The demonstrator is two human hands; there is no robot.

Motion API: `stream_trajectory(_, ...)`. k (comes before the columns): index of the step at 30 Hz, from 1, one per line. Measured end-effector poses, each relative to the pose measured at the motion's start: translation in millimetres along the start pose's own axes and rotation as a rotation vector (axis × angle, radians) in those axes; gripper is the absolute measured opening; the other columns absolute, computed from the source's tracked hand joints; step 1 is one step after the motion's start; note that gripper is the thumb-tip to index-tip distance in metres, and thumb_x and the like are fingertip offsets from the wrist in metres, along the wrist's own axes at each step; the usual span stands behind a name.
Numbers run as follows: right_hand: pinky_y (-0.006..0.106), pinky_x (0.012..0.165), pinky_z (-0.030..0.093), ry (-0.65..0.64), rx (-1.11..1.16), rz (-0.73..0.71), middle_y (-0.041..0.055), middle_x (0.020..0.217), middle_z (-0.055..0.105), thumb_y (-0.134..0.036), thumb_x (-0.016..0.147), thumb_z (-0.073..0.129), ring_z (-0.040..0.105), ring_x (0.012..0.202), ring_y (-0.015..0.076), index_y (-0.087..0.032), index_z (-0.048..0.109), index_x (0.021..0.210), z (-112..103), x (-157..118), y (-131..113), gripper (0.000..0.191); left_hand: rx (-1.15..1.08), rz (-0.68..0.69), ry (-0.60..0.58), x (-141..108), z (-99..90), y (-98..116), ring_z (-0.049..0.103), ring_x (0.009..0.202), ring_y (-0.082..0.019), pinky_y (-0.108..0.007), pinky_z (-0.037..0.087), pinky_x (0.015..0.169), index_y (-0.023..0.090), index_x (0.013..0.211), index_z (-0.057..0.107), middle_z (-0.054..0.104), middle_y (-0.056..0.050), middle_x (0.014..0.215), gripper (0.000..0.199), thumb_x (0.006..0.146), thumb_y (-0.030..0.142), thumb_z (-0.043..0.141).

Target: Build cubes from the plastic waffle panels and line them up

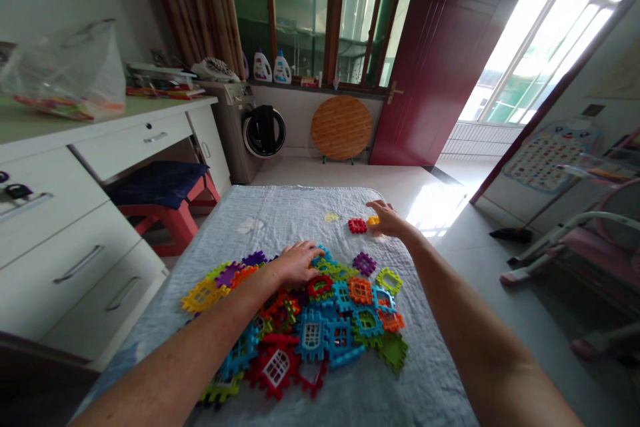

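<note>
Loosely heaped on a cloth-covered surface (280,203) is a pile of colourful plastic pieces (313,335).
The left hand (297,264) lies on its far side, fingers spread; the right hand (389,220) reaches beyond, fingers loosely bent at a yellow piece (373,221), whether pinching it I cannot tell, beside a red piece (357,225). All look light, stiff and rather smooth; thin window bars seem weakest, notched rims best for fingertips.
</note>
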State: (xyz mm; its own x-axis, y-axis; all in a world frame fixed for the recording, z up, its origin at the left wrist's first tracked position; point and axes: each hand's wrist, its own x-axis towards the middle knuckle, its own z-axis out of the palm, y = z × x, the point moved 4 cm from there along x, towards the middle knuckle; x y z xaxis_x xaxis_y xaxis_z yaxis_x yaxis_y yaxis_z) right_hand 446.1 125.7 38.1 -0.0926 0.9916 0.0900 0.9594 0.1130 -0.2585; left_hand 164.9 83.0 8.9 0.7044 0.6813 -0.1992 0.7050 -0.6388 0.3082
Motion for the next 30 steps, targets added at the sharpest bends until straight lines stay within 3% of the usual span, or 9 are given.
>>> stream_trajectory(2,0.040,0.098,0.038,0.040,0.078,-0.125,0.0118,0.128,0.053,-0.018,0.071,0.066,0.049,0.114,0.0265,-0.019,0.054,0.127,0.7,-10.5,-28.6,0.058,-0.011,0.006,0.001,-1.3,-3.3,1.1,0.037,0.134,-0.027,-0.046,0.030,0.110,0.027,0.129,0.053,0.042,-0.010,0.144,0.050,0.079,0.034,0.056)
stream_trajectory(5,0.033,0.091,0.043,-0.099,0.232,-0.290,0.0064,0.111,0.064,-0.015,0.076,0.060,0.058,0.099,0.0189,-0.020,0.060,0.117,15.2,-28.2,-79.0,0.042,0.000,0.006,0.071,-8.2,-15.8,1.9,0.036,0.134,-0.027,-0.045,0.029,0.111,0.027,0.120,0.061,0.043,-0.008,0.145,0.041,0.080,0.029,0.056)
stream_trajectory(8,0.033,0.089,0.044,-0.136,0.277,-0.339,0.0070,0.112,0.064,-0.017,0.080,0.058,0.059,0.098,0.0179,-0.020,0.061,0.116,32.9,-37.9,-118.7,0.036,-0.031,-0.005,0.223,-25.2,-33.0,-0.9,0.040,0.131,-0.026,-0.043,0.030,0.111,0.025,0.113,0.065,0.047,-0.009,0.141,0.033,0.085,0.029,0.050)
stream_trajectory(11,0.034,0.087,0.044,-0.141,0.246,-0.353,0.0091,0.108,0.065,-0.013,0.078,0.060,0.059,0.096,0.0190,-0.018,0.060,0.117,49.5,-36.4,-139.2,0.040,-0.097,-0.018,0.352,-51.9,-44.2,-8.9,0.048,0.125,-0.025,-0.042,0.034,0.109,0.023,0.110,0.066,0.053,-0.010,0.134,0.033,0.086,0.032,0.047)
stream_trajectory(14,0.030,0.083,0.044,-0.159,0.214,-0.344,0.0090,0.102,0.062,-0.005,0.068,0.063,0.058,0.089,0.0178,-0.015,0.064,0.109,55.9,-31.6,-142.2,0.043,-0.126,-0.053,0.447,-82.1,-45.3,-25.3,0.052,0.121,-0.026,-0.042,0.037,0.106,0.021,0.108,0.067,0.057,-0.011,0.130,0.034,0.082,0.033,0.048)
stream_trajectory(17,0.026,0.075,0.043,-0.099,0.232,-0.265,0.0055,0.091,0.059,-0.004,0.066,0.061,0.054,0.080,0.0148,-0.015,0.067,0.094,44.6,-30.6,-133.4,0.031,-0.141,-0.133,0.510,-108.3,-37.2,-53.0,0.055,0.117,-0.026,-0.040,0.040,0.105,0.020,0.105,0.068,0.061,-0.010,0.125,0.036,0.080,0.039,0.050)
stream_trajectory(22,0.025,0.072,0.039,0.124,0.265,-0.189,0.0015,0.079,0.054,-0.005,0.068,0.055,0.050,0.074,0.0135,-0.017,0.063,0.079,20.1,-40.2,-117.3,0.018,-0.240,-0.274,0.568,-131.4,-18.5,-101.1,0.058,0.114,-0.027,-0.039,0.041,0.105,0.020,0.098,0.069,0.064,-0.010,0.120,0.047,0.077,0.057,0.051)
stream_trajectory(25,0.025,0.073,0.038,0.225,0.261,-0.194,0.0028,0.084,0.053,-0.005,0.069,0.051,0.050,0.077,0.0145,-0.018,0.060,0.079,22.0,-47.2,-111.3,0.019,-0.333,-0.303,0.556,-135.8,-11.1,-113.5,0.059,0.111,-0.026,-0.037,0.041,0.104,0.020,0.098,0.069,0.066,-0.009,0.116,0.049,0.076,0.060,0.051)
stream_trajectory(30,0.026,0.074,0.038,0.246,0.280,-0.193,0.0036,0.085,0.052,-0.005,0.068,0.048,0.049,0.079,0.0161,-0.019,0.056,0.077,30.9,-51.6,-103.2,0.019,-0.516,-0.361,0.494,-141.1,-3.2,-120.1,0.064,0.103,-0.023,-0.033,0.049,0.094,0.021,0.107,0.065,0.070,-0.006,0.111,0.053,0.077,0.062,0.051)
